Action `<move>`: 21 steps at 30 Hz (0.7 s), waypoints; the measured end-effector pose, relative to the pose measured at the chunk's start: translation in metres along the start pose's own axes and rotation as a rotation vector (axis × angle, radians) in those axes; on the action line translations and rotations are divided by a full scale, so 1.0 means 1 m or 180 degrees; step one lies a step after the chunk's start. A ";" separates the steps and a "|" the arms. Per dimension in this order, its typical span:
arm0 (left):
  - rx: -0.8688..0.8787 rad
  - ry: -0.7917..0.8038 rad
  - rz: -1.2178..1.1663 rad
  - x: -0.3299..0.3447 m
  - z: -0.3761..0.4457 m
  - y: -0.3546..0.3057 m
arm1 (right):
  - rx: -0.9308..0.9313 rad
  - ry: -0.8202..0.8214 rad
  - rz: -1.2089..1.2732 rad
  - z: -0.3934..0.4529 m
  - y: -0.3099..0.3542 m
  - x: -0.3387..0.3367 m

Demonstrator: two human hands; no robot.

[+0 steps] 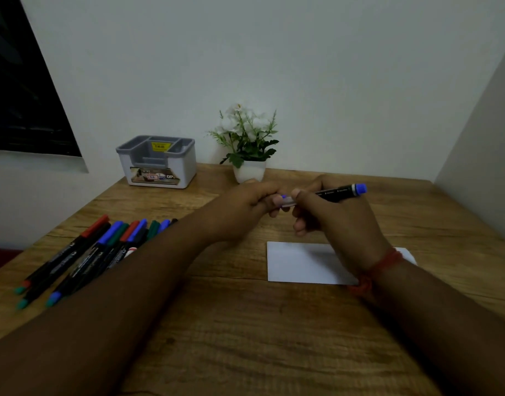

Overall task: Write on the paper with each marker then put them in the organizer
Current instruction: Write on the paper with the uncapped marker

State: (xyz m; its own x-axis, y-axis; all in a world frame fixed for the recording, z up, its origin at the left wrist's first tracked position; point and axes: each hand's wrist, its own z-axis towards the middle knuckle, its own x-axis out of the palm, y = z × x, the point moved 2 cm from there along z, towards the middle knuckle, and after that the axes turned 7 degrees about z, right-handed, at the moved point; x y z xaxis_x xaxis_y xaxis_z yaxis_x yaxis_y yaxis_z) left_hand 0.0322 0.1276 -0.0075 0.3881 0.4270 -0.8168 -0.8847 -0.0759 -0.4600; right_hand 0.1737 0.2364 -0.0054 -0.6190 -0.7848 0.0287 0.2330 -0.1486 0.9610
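Observation:
Above the table's middle, my right hand (328, 215) grips the black barrel of a blue marker (338, 192), whose blue end points right. My left hand (245, 205) meets it from the left and pinches the marker's cap end (287, 200), mostly hidden by fingers. A white sheet of paper (299, 262) lies flat below my right hand, partly covered by my wrist. Several capped markers (82, 257) in red, blue and green lie in a row at the left, partly behind my left forearm. The grey and white organizer (159, 161) stands at the back left.
A small white pot with a white-flowered plant (248, 141) stands at the back centre, just beyond my hands. A wall closes the table's right side. The wooden table (245, 324) stretches toward me. A dark panel hangs on the wall at far left.

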 end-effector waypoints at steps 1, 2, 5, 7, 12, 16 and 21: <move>-0.0017 0.0051 -0.0044 -0.003 -0.001 -0.001 | -0.0021 0.0033 0.0019 -0.002 0.001 0.002; -0.0019 0.0101 -0.0069 -0.004 -0.001 -0.003 | -0.0044 0.0073 -0.0011 -0.004 0.002 0.004; -0.0201 0.0278 -0.0032 -0.010 -0.004 0.008 | -0.0399 -0.0051 -0.0067 -0.006 0.012 0.000; -0.0525 0.0119 -0.0084 -0.021 -0.008 0.021 | -0.0832 -0.0403 0.0259 -0.003 0.028 -0.014; -0.0497 -0.0090 0.0389 -0.012 0.004 0.004 | -0.0888 -0.0402 0.0002 -0.002 0.029 -0.015; -0.0729 0.0169 0.0783 0.007 0.006 0.010 | -0.0456 -0.0644 -0.0129 0.002 0.011 -0.009; -0.0944 0.0321 0.0732 0.016 0.002 0.017 | 0.0137 -0.1007 0.0177 0.012 -0.011 -0.018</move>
State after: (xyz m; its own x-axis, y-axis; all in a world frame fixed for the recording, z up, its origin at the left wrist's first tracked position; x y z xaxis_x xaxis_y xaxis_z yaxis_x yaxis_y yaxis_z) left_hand 0.0228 0.1350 -0.0274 0.2247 0.2789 -0.9336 -0.8441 -0.4229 -0.3295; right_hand 0.1735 0.2594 -0.0135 -0.8103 -0.5641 0.1590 0.2453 -0.0799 0.9662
